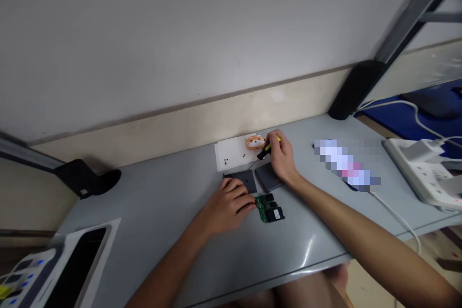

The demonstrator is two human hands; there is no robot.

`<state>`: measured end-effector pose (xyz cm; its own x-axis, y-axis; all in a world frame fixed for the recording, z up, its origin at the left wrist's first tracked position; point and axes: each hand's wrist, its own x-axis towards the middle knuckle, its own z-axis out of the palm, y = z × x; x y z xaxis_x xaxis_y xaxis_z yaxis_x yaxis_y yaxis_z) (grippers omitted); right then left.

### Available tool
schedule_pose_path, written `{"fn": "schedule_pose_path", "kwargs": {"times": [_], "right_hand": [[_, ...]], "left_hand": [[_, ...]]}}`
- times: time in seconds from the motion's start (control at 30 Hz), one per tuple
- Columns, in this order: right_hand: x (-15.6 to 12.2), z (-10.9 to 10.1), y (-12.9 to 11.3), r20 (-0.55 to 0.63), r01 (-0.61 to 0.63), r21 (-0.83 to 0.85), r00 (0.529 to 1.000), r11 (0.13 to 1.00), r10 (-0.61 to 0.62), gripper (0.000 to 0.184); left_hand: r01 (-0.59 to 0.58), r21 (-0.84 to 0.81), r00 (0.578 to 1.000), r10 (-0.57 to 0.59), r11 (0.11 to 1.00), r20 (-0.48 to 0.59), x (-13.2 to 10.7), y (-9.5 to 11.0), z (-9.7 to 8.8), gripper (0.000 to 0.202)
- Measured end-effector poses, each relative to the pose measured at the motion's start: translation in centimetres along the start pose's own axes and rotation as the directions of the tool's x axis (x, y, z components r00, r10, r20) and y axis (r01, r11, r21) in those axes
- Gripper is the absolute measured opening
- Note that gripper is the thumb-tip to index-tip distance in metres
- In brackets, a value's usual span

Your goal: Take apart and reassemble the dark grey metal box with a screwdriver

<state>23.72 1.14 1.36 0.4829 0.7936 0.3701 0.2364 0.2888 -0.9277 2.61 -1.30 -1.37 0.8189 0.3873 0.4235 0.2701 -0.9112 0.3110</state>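
Observation:
My right hand (283,156) is closed round a black and yellow screwdriver (265,150). Its thin shaft slants down to the left, and the tip meets a dark flat panel (247,180). My left hand (229,202) rests with curled fingers on the near left edge of that panel, gripping it. Beside those fingertips lies a green circuit board (269,208) with black parts and a white label. A second dark flat casing piece (267,177) sits under and beside my right hand, partly hidden by it.
Behind the panel, white paper (231,151) carries several tiny dark screws and an orange-and-white animal-face case (255,142). A phone (342,163) with a blurred screen and cable lies right, near a white power strip (422,173). A black-screened device (77,269) is at front left.

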Motion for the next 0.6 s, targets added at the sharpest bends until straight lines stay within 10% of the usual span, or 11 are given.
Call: {"fn": "schedule_pose_path", "kwargs": {"times": [0.6], "right_hand": [[0.8, -0.9, 0.5, 0.05, -0.011, 0.037, 0.999, 0.999, 0.009, 0.036]], "left_hand": [[-0.024, 0.056, 0.987, 0.033, 0.998, -0.159, 1.1, 0.5, 0.5, 0.022]]}}
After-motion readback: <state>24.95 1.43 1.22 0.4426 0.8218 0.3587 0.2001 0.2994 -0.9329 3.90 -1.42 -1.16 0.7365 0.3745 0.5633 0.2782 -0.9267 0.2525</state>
